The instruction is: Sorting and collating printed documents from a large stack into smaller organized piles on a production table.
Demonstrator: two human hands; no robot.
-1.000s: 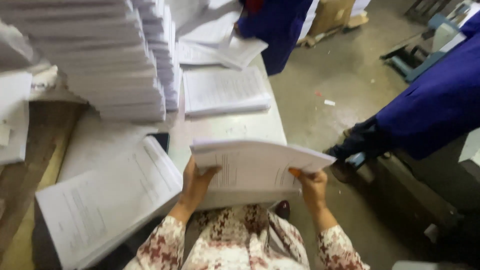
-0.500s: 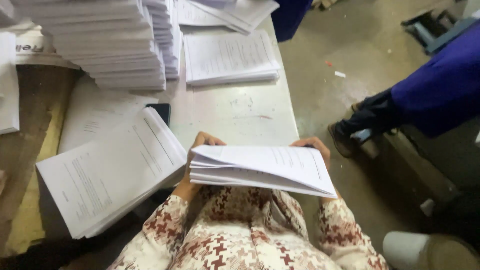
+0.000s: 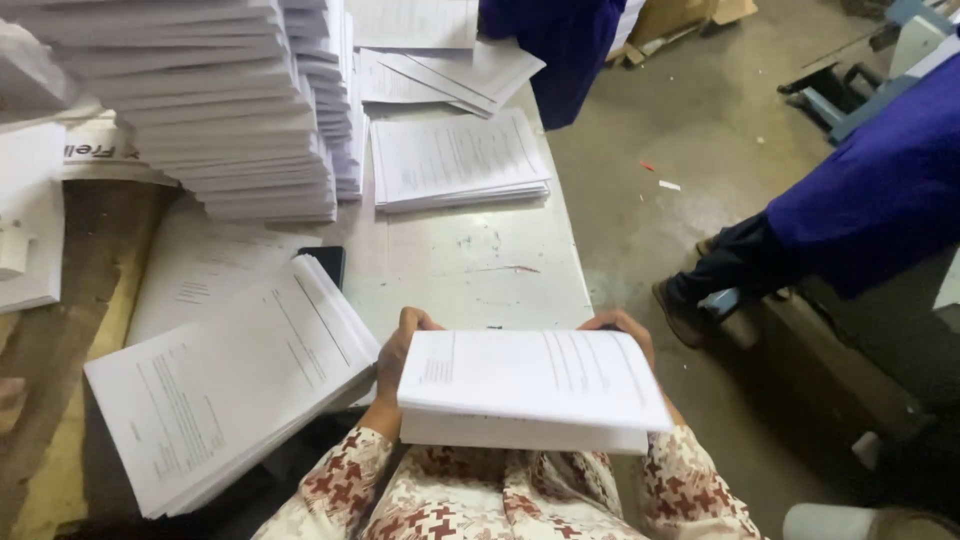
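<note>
- Since the earlier frames, the folded bundle of printed sheets (image 3: 535, 390) has come in closer to the body and lies flatter — its top page now faces up and its thick cut edge faces the person's lap, where before it was fanned and bowed.
- Left hand (image 3: 400, 350) is clamped on the bundle's left end, fingers curled over the far edge; right hand (image 3: 620, 328) grips the far right corner. Both are closed on the paper, set wide apart — a hold that looks meant to keep loose sheets squared and stop them slipping.
- That bundle sits just off the near edge of the white table (image 3: 470, 260), above the patterned sleeves, not resting on the tabletop as far as I can tell.
- Slanted stack of printed pages (image 3: 230, 385) lies just left of the left hand, overhanging the table's near edge.
- Dark phone (image 3: 325, 265) peeks out from behind that stack.
- Tall piles of folded sheets (image 3: 200, 110) stand at the far left, a lower stack (image 3: 455, 160) beside them.
- Another person in blue (image 3: 870, 200) stands on the floor to the right, well apart.
</note>
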